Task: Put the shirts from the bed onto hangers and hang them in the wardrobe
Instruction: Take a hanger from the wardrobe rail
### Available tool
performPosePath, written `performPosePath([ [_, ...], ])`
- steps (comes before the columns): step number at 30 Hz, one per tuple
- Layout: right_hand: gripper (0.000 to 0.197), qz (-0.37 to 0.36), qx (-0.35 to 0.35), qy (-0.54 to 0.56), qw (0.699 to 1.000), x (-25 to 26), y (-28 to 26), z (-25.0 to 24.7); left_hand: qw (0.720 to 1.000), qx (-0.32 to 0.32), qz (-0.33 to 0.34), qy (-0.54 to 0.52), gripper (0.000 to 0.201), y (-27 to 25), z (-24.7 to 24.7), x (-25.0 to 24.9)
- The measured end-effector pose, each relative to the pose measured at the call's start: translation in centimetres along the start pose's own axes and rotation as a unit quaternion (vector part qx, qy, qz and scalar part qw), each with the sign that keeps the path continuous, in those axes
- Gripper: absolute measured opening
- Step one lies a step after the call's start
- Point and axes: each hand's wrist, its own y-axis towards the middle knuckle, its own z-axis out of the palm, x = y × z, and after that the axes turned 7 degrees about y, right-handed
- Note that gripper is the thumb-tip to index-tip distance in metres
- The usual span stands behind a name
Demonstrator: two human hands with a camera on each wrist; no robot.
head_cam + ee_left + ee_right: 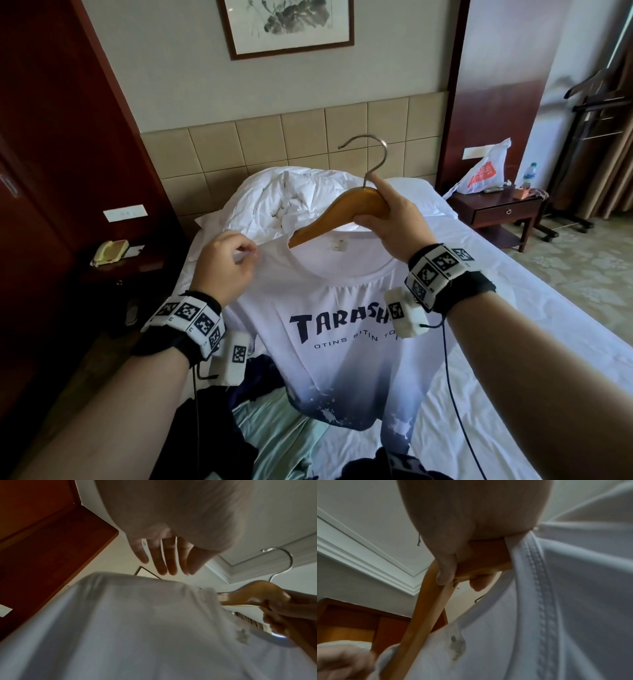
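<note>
The right hand was wrapped around the middle of a wooden hanger, just under its metal hook, holding it up over the bed. A white T-shirt with dark lettering and a dark blue hem hung from it, one hanger arm already inside the neck opening. The left hand pinched the shirt's shoulder fabric beside the collar between thumb and fingers; from the left wrist view, the other fingers hung straight above the cloth.

Below the shirt, more clothes lay heaped at the near end of the bed: a dark garment and a pale green one. A crumpled white duvet sat bunched at the head of the bed, behind the hanger. The mattress was covered by a white sheet.

A tiled headboard panel ran along the wall, with a framed ink picture above it. On the left stood a dark red wooden wardrobe and a bedside table with a telephone. On the right, a nightstand carried a plastic bag and a water bottle, with a clothes stand beyond it.
</note>
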Motion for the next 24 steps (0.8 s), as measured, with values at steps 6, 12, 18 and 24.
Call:
performPosePath([
  [6, 0.07, -0.052, 0.052, -0.013, 0.997, 2.4, -0.5, 2.0, 0.989, 0.13, 0.005, -0.069, 0.054, 2.2, 1.2, -6.1],
  [12, 0.061, -0.035, -0.007, -0.027, 0.999, 0.1, -0.3, 0.2, 0.996, 0.086, -0.015, -0.01, 0.054, 2.5, 2.0, -5.8],
  [18, 0.042, 0.125, -0.034, -0.165, 0.978, -6.0, -1.7, -1.5, 0.995, 0.071, -0.041, 0.06, 0.057, 3.7, 0.9, -3.7],
  [24, 0.043, 0.114, -0.054, -0.166, 0.978, -5.4, -1.2, -0.5, 0.995, 0.069, -0.052, 0.039, 0.056, 4.4, 0.2, -2.8],
])
